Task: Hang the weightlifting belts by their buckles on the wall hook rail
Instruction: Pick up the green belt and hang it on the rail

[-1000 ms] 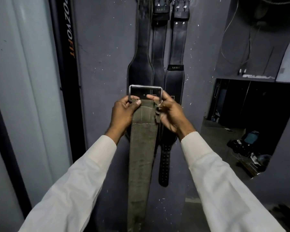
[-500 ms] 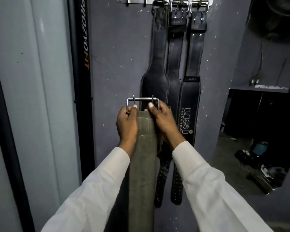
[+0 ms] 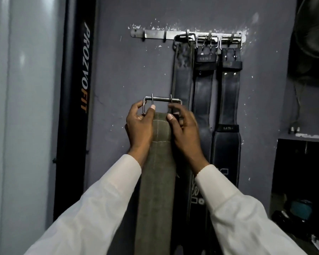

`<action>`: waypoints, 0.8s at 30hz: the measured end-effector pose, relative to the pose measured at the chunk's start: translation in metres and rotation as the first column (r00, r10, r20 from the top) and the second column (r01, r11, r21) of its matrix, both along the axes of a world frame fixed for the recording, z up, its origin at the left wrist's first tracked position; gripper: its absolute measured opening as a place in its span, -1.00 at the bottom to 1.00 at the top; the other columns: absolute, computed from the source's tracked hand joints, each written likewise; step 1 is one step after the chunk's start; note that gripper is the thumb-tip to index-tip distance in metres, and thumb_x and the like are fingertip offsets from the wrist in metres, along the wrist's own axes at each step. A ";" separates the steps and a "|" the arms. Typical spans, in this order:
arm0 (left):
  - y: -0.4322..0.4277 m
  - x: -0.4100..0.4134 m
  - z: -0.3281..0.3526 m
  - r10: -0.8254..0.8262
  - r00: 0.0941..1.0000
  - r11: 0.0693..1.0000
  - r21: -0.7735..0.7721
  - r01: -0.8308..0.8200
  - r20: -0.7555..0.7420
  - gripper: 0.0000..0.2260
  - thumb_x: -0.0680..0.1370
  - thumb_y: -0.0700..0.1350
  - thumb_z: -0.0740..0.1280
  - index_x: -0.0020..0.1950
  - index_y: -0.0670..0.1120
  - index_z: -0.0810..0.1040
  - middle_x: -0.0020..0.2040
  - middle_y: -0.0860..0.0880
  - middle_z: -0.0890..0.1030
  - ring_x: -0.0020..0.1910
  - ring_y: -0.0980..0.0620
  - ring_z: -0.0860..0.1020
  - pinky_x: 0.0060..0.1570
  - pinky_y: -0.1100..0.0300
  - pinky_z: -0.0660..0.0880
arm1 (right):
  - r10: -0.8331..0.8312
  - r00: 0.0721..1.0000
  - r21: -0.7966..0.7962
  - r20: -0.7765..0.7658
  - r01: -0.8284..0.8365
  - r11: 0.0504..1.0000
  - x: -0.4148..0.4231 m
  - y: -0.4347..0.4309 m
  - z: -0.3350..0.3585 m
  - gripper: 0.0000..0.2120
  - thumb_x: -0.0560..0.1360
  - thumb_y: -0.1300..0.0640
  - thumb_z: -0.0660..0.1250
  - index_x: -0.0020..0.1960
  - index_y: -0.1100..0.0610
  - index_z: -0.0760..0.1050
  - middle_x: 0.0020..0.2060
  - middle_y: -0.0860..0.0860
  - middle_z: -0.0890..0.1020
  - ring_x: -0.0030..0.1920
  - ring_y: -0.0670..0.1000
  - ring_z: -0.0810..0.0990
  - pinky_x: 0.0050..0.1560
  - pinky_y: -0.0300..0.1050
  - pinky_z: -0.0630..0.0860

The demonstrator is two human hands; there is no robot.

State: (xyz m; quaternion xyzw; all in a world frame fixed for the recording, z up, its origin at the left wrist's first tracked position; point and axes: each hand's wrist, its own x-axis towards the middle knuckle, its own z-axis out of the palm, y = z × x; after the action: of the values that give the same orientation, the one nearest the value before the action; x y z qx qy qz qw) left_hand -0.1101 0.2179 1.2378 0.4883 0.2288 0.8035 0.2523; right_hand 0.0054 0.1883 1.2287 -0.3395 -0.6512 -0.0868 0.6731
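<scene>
**A:** On the head camera, where is the green belt [image 3: 157,181]?

**B:** In front of the wall [image 3: 118,80], hanging straight down between the person's sleeves. Its buckle [image 3: 162,99] is at the top, well below the hook rail [image 3: 155,33].

**A:** How is it held?

**B:** The left hand [image 3: 139,126] curls its fingers round the buckle's left side. The right hand [image 3: 184,129] pinches the right side, with its thumb on the strap. That probably keeps the frame level and open so it can take a hook.

**A:** Is there room on the rail?

**B:** Three black belts [image 3: 226,100] hang by their buckles at the right end. Two hooks [image 3: 165,39] on the left are bare, and the buckle sits roughly beneath them.
</scene>
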 end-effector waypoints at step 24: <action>0.164 0.026 0.266 0.230 0.966 0.924 0.285 -0.255 0.119 -0.79 0.47 -0.07 0.46 0.09 -0.06 0.66 0.04 0.00 0.69 0.07 -0.01 0.62 0.10 0.27 0.46 | -0.559 0.827 0.347 0.065 0.507 0.789 0.019 0.137 0.278 -0.61 0.50 -0.13 0.39 0.28 -0.05 0.58 0.24 0.08 0.51 0.19 0.13 0.58 0.23 -0.04 0.48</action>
State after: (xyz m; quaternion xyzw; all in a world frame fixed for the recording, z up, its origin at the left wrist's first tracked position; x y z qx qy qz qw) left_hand -0.0839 0.3823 1.5040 0.4549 0.1529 0.8733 0.0839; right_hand 0.0247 0.3254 1.5069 -0.3896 -0.5593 -0.4038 0.6102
